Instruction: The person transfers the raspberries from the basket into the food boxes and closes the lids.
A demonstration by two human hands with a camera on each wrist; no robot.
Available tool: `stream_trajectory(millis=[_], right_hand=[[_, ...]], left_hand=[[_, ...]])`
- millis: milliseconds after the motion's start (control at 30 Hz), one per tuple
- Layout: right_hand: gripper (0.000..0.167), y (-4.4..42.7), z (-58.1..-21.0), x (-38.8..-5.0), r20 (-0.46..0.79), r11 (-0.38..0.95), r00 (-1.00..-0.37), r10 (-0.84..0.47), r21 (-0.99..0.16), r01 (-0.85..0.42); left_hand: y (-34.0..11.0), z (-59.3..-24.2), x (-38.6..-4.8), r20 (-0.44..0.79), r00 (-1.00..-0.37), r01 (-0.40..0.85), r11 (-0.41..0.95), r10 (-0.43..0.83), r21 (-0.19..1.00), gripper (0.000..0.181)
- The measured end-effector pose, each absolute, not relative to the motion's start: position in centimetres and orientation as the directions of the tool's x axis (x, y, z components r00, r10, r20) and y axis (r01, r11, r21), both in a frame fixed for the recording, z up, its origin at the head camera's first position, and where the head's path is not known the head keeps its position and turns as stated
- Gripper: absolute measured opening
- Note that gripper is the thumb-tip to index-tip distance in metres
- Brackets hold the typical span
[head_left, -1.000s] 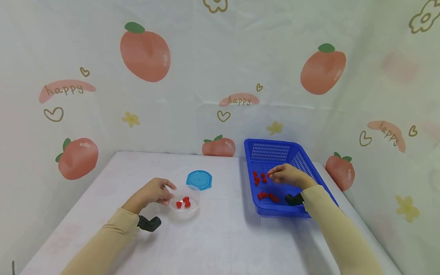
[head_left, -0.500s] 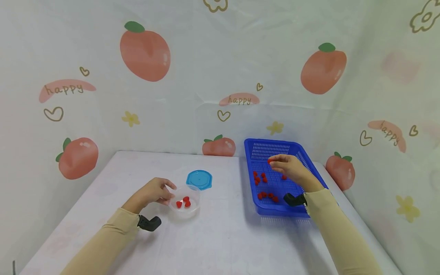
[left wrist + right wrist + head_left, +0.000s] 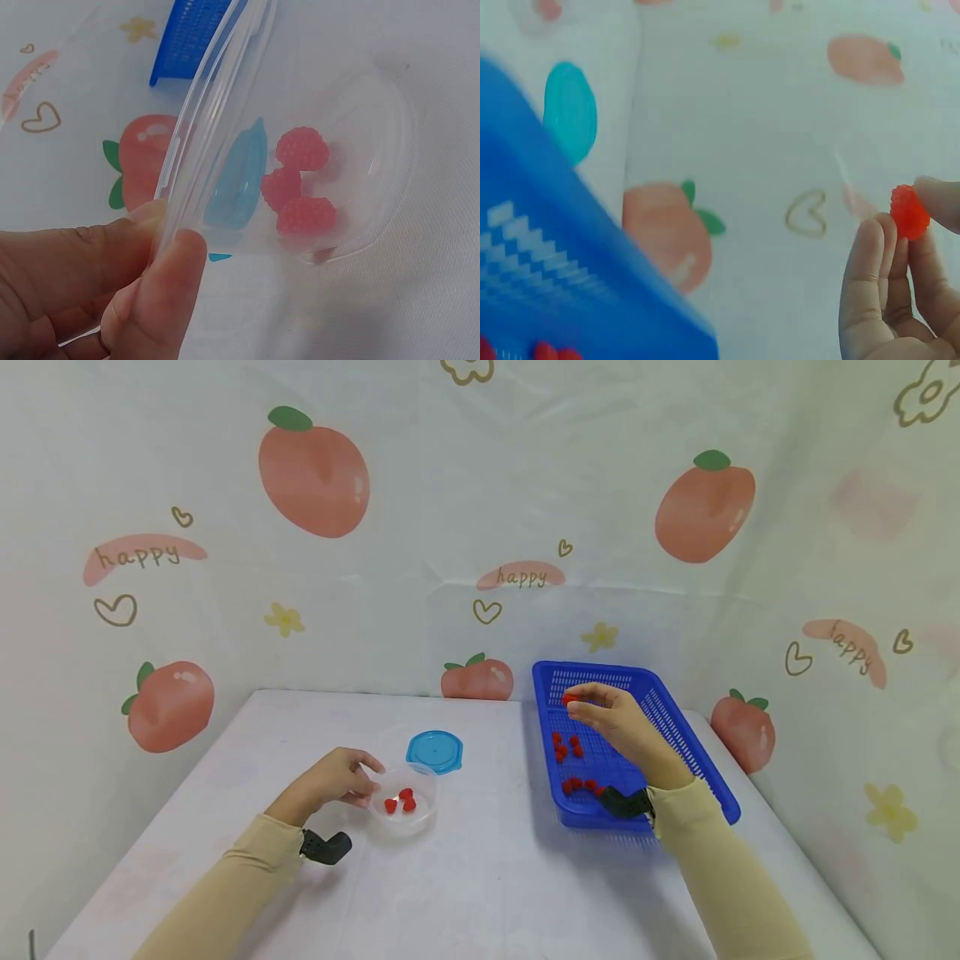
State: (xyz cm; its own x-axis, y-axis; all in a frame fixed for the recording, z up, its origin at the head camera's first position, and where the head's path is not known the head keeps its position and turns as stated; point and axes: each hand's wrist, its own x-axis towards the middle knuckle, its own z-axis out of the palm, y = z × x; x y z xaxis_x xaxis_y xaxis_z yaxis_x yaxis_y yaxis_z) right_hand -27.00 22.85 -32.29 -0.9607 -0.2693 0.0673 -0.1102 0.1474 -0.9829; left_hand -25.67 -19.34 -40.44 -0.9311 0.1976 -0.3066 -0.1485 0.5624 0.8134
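My left hand point(image 3: 341, 777) pinches the rim of a clear plastic bowl point(image 3: 426, 814) between thumb and fingers. Three raspberries point(image 3: 306, 217) lie together on the bowl's bottom. Over the far part of a blue plastic basket point(image 3: 645, 818), my right hand point(image 3: 618, 722) holds one raspberry point(image 3: 909, 212) between thumb and fingertips. Several more raspberries point(image 3: 576, 783) lie along the left side and near end of the basket. The right hand and forearm hide part of the basket's inside.
A blue lid point(image 3: 435, 752) lies flat just behind the bowl. White cloth covers the table point(image 3: 480, 877), and a printed curtain point(image 3: 420, 527) stands behind it. The basket's raised walls are at the right, close to the curtain.
My right hand has lifted the raspberry from the basket floor and moved up and to the left with it. The left hand and bowl have stayed put.
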Motion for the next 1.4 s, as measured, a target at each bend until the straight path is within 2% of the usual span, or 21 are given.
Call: stream_trajectory(millis=[367,667,867,1133,1400], right_hand=[[0.024,18.6,-32.4,-25.2,0.079,0.149,-0.959,-0.274,-0.981,-0.124],[0.032,15.3,-34.4,-24.5,0.082,0.169,-0.951,-0.298,-0.976,-0.137],[0.031,13.2,-35.4,-24.1,0.082,0.140,-0.940,-0.332,-0.981,-0.135],[0.030,10.5,-36.9,-23.8,0.065,0.177,-0.917,-0.394,-0.973,-0.145],[0.025,8.3,-39.1,-23.6,0.005,0.183,-0.911,-0.412,-0.979,-0.088]], left_hand=[[-19.3,-40.5,-25.7,-0.312,-0.932,-0.158,0.568,0.185,0.808,0.035],[-19.3,-40.4,-25.7,-0.321,-0.931,-0.169,0.574,0.174,0.801,0.035],[-19.3,-40.5,-25.7,-0.318,-0.931,-0.164,0.573,0.179,0.803,0.035],[-19.4,-40.5,-25.7,-0.320,-0.930,-0.165,0.573,0.181,0.803,0.035],[-19.2,-40.4,-25.7,-0.321,-0.932,-0.171,0.580,0.166,0.796,0.034]])
